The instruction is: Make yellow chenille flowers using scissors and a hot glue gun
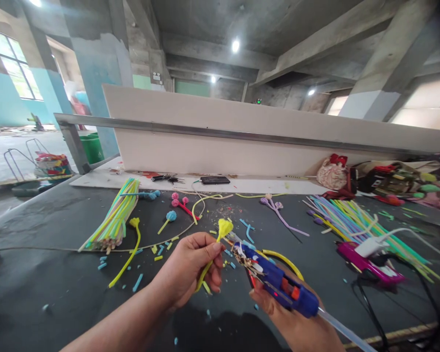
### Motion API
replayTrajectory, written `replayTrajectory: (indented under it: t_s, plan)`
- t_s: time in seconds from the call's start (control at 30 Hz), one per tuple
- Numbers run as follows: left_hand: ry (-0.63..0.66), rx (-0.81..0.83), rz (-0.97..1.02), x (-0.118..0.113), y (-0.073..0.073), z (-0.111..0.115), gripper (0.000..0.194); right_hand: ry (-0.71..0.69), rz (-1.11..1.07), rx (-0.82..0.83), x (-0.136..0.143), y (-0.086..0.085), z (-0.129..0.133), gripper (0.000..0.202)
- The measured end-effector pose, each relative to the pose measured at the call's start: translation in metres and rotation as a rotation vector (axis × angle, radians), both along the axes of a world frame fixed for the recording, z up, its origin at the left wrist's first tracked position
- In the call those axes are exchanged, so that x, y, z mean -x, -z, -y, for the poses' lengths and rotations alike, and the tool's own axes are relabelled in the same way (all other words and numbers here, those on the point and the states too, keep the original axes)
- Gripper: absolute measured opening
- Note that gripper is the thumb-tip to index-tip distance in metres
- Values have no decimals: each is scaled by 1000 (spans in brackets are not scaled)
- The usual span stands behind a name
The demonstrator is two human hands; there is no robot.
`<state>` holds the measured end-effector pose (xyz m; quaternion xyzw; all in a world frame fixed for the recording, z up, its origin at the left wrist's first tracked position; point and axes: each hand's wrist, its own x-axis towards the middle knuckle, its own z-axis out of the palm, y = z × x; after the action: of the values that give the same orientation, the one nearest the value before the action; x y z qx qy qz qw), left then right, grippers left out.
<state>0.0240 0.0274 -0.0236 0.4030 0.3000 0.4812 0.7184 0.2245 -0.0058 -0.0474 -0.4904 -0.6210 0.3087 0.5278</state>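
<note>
A yellow flower-topped stem (225, 229) is leaning slightly above the black table (95, 318), and the person's left hand (194, 261) is pinching it below the bloom. The right hand (291, 315) is gripping a blue glue gun (269, 274), whose nozzle is pointing toward the bloom. Leftward, another yellow stem (134, 247) is lying near a pastel stick bundle (112, 220); rightward, a magenta power strip (383, 276) is resting.

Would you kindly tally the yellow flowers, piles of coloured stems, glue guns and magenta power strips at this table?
Yellow flowers: 2 (one in the left hand, pinched by its stem; one lying down)
Piles of coloured stems: 2 (left, right)
Glue gun: 1
Magenta power strip: 1
Total: 6
</note>
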Motion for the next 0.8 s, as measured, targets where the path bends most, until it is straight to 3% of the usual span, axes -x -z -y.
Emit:
replayTrajectory:
  t_s: [0.13, 0.5, 0.8]
  plan:
    - [6, 5, 9, 0, -1, 1, 26, -37, 82, -25, 0, -12, 4, 7]
    - [13, 12, 9, 0, 0, 2, 20, 7, -18, -33, 3, -16, 3, 8]
    - [20, 19, 12, 1, -3, 1, 23, 68, -69, -87, 10, 2, 2, 9]
